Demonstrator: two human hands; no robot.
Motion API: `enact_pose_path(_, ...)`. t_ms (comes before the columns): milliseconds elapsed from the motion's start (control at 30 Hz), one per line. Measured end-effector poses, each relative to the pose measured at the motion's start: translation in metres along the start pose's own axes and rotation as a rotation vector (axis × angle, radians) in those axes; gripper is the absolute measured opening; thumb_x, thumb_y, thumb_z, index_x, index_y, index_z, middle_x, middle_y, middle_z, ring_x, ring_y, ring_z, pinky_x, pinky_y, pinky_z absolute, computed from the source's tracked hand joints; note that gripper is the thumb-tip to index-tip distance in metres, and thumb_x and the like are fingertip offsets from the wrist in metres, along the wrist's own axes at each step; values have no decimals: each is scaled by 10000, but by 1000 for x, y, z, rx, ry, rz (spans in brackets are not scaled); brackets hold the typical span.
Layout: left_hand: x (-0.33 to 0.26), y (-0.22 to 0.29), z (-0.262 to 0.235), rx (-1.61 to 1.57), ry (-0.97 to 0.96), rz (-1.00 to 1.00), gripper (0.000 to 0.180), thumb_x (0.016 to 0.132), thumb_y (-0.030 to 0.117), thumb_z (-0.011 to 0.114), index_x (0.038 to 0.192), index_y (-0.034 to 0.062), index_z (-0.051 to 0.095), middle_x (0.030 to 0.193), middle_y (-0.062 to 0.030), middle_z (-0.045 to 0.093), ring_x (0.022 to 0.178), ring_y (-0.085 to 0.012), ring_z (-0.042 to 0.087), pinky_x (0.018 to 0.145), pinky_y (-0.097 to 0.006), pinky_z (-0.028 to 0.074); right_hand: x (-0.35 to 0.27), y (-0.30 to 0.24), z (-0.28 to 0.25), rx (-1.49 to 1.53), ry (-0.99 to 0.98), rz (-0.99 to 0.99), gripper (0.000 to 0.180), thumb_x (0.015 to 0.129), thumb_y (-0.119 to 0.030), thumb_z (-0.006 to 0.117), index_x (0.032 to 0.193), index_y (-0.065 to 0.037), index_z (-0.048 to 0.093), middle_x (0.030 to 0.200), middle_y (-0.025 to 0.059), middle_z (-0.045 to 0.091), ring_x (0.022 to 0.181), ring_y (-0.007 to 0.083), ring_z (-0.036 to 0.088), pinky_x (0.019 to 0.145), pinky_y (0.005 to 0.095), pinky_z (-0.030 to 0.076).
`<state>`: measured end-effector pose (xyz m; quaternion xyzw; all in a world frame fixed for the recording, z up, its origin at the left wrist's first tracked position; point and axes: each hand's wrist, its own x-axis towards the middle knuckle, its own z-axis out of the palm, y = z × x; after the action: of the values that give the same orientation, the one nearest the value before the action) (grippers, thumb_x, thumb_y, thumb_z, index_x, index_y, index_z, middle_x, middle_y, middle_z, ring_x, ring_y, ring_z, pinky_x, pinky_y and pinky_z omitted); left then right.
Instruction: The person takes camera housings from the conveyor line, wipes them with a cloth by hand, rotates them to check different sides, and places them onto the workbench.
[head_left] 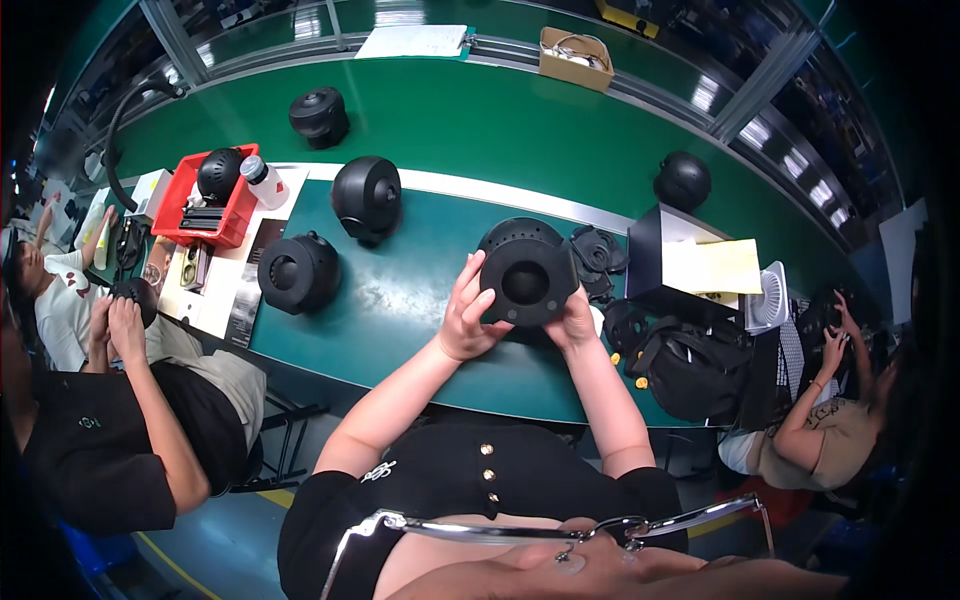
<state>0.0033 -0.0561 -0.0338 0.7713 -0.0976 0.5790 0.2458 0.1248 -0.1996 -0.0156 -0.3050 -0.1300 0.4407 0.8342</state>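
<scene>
Black plastic makes up the shell [527, 281] that is held up over the green table [420, 300] between both hands. It is gripped at its 9 o'clock edge by the left hand [468, 315], fingers spread upward along the rim, and at its 4 o'clock corner by the right hand [572, 322], whose fingers are mostly hidden behind it. A round dark opening is seen in the middle of the shell. A domed black part [515, 231] is partly covered behind it at 12 o'clock, and a stack of flat black rings [598, 252] is laid just beside it at 2 o'clock. A finished round unit [298, 272] is set well apart at 9 o'clock, another [367, 198] at 10 o'clock. A red tray [188, 225] is placed farther out at 9 o'clock, with a white bottle [264, 183] leaning at its edge. A black bag [693, 366] is seen at 4 o'clock. Other people are seated at both sides, their hands kept to their own parts.
</scene>
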Motion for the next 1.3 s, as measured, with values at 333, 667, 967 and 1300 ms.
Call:
enact_pose_path(333, 67, 11, -39, 29, -228, -418, 1031, 497, 546, 916, 1300, 32, 523, 1225, -159, 553, 1038, -332, 547, 949, -452, 432, 11, -4, 25, -362, -42, -63, 900, 629, -21, 782, 1430, -51, 370, 1325, 81, 527, 1259, 223, 522, 1070, 365, 424)
enact_pose_path(667, 57, -17, -39, -290, -78, -803, 391, 1004, 122, 545, 650, -40, 589, 642, -55, 612, 543, -100, 509, 526, -265, 400, 16, 1, 33, -426, -34, 9, 913, 596, -6, 786, 1423, -44, 402, 1331, 81, 532, 1270, 227, 506, 1093, 353, 384)
enact_pose_path(967, 38, -73, -58, 605, 373, -630, 848, 850, 155, 721, 1509, -33, 221, 1488, -300, 258, 1403, -465, 244, 1152, -519, 247, 123, -80, 38, -1613, 214, -885, 887, 593, -146, 799, 1416, -116, 471, 1431, 213, 425, 1311, 382, 448, 1105, 449, 377)
enact_pose_path(1300, -5, -128, -69, 254, 592, -894, 705, 855, 308, 777, 1364, -64, 461, 1252, -202, 580, 1152, -301, 580, 1020, -391, 439, 192, -86, -1, -2227, 373, -756, 674, 721, -192, 806, 1352, -168, 571, 1526, 210, 350, 1341, 484, 379, 1113, 598, 309)
